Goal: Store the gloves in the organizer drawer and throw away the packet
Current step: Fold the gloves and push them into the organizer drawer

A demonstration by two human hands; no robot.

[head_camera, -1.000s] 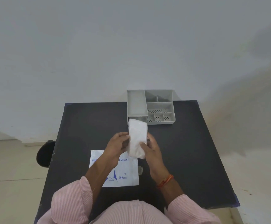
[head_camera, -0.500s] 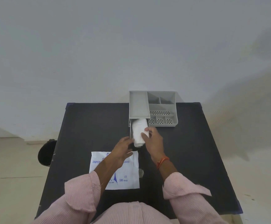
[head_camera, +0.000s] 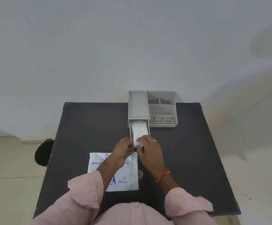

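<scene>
The gloves [head_camera: 139, 130], a folded white stack, are being laid in the open drawer [head_camera: 148, 129] of the grey organizer [head_camera: 162, 108] at the far edge of the bench [head_camera: 86, 127]. The stack's long axis is being kept in line with the drawer's run, pointing away from the person, and its near end is still sticking out over the drawer front, just ahead of both hands. That near end is being pinched by the right hand [head_camera: 149, 149], fingers curled around it; the left hand [head_camera: 123, 149] is being pressed against the drawer's near left corner, fingers bent, though whether anything is being gripped by it cannot be told. The right hand is judged the nearer for the final push inward. Compared with half a second ago, the stack is being seated deeper and flatter in the drawer, and both hands are being brought closer together at its front. The packet [head_camera: 124, 177] is being left flat on the bench, under the left forearm, not yet discarded.
</scene>
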